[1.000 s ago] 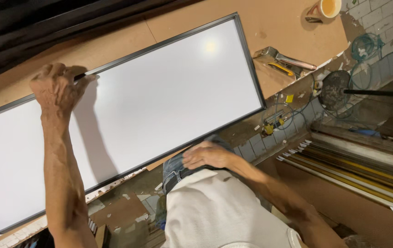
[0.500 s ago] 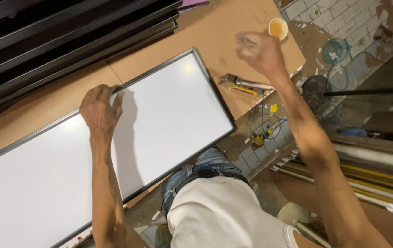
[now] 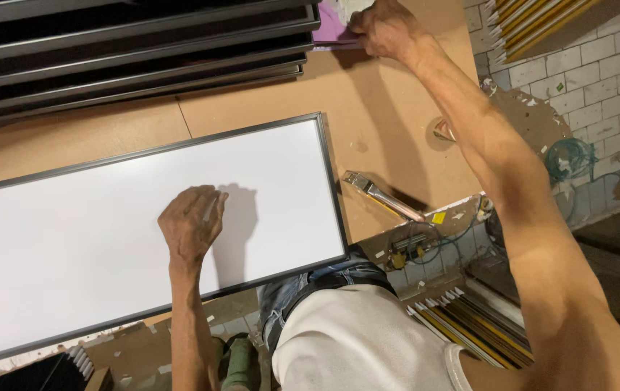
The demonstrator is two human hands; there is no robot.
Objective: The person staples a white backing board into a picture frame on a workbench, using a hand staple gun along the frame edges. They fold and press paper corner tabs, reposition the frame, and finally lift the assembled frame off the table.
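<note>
Our left hand (image 3: 192, 221) rests curled on the white panel (image 3: 93, 239); our right hand (image 3: 386, 29), grip pinching a purple sheet (image 3: 328, 32), is partly cut off.

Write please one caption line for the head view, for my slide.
Left hand rests on a white framed panel while the right hand grips a purple sheet at the workbench's far edge.

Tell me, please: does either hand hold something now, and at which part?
The right hand grips a purple sheet at its right edge. The left hand holds nothing; it rests on the white panel.
</note>
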